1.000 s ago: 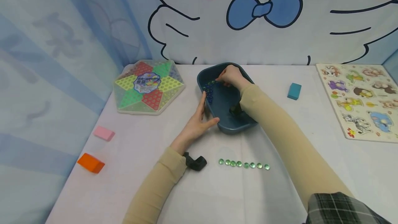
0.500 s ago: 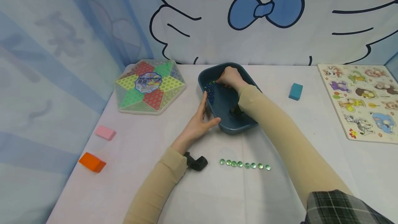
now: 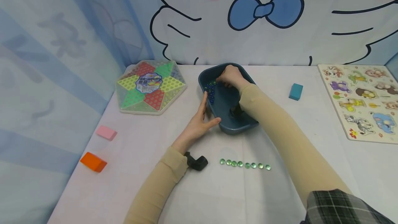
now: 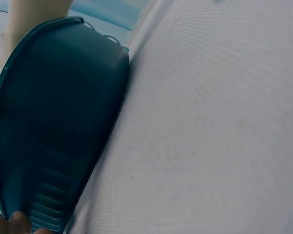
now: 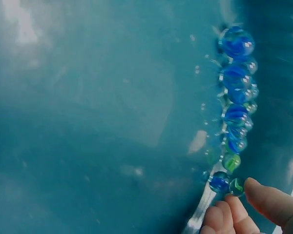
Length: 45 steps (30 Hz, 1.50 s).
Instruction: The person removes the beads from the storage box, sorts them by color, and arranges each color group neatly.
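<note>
A dark blue-green plastic basin (image 3: 228, 113) stands on the table, with blue and green glass marbles (image 5: 237, 78) lined up along its left side. My right hand (image 3: 231, 77) reaches inside. In the right wrist view its thumb and a finger pinch a green-swirled marble (image 5: 236, 187), right beside a blue marble (image 5: 219, 182). Against the basin's left outer side rests my left hand (image 3: 196, 127), index finger straight at the rim and thumb spread toward the near corner. Only some fingertips (image 4: 19, 222) show in the left wrist view, by the basin's ribbed end.
A row of green glass pieces (image 3: 247, 165) lies nearer me. Around stand a hexagonal star-board game box (image 3: 149, 89), a pink block (image 3: 106, 132), an orange block (image 3: 93, 162), a teal block (image 3: 295, 91) and an animal puzzle board (image 3: 360, 103). A printed curtain (image 3: 199, 40) hangs behind.
Both hands keep nearly the same places. My right hand has shifted only slightly inside the basin; the view has moved a little.
</note>
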Each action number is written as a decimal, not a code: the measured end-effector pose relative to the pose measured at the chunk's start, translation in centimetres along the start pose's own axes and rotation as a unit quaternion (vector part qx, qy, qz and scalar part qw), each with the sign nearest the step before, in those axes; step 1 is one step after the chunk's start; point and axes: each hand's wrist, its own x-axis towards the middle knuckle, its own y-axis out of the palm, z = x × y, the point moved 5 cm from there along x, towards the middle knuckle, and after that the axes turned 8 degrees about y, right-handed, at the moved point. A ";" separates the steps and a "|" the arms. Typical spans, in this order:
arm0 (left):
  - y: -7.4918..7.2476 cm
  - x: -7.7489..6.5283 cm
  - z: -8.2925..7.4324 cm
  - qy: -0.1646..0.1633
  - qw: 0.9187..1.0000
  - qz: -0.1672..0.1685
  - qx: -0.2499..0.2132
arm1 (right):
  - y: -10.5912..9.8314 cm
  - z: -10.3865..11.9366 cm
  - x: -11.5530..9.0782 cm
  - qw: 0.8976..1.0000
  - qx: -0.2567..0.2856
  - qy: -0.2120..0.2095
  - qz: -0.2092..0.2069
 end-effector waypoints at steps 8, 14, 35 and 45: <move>0.2 0.1 0.1 -0.006 1.000 -0.006 0.004 | -1.4 0.4 -0.8 0.998 0.001 0.013 0.062; 0.2 -0.5 -2.3 -0.028 1.000 0.013 0.004 | -3.4 0.7 -2.0 0.992 0.026 -0.004 0.120; 0.2 -1.0 -3.1 -0.043 0.999 0.010 0.013 | -7.4 -2.5 -10.8 0.957 0.097 -0.157 0.225; 0.2 0.1 -0.2 -0.003 1.000 -0.010 0.018 | -7.4 -6.3 -15.3 0.946 0.100 -0.176 0.255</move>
